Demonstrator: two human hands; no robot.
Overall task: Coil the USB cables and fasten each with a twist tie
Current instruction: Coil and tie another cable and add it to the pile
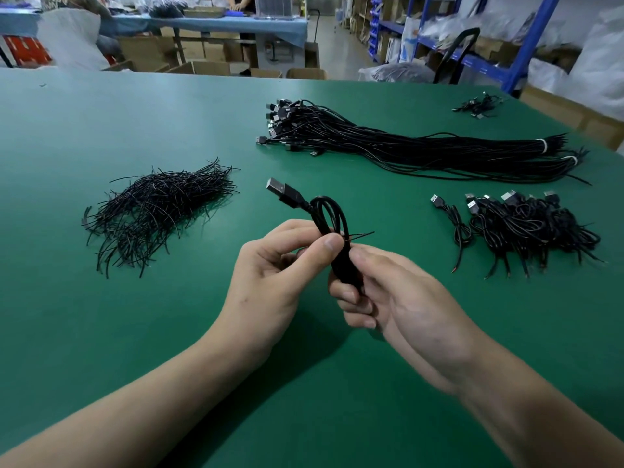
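Observation:
A coiled black USB cable (329, 214) is held upright above the green table (135, 130), its plug pointing up and left. My left hand (280, 265) pinches the coil at its middle with thumb and fingers. My right hand (381, 292) grips the coil's lower part. A thin black twist tie (361, 235) sits around the coil's middle, with its ends sticking out to the right.
A heap of loose black twist ties (158, 211) lies at the left. A long bundle of uncoiled USB cables (405, 146) lies at the back. A pile of coiled cables (526, 228) sits at the right, and a few more cables (477, 105) at the far right.

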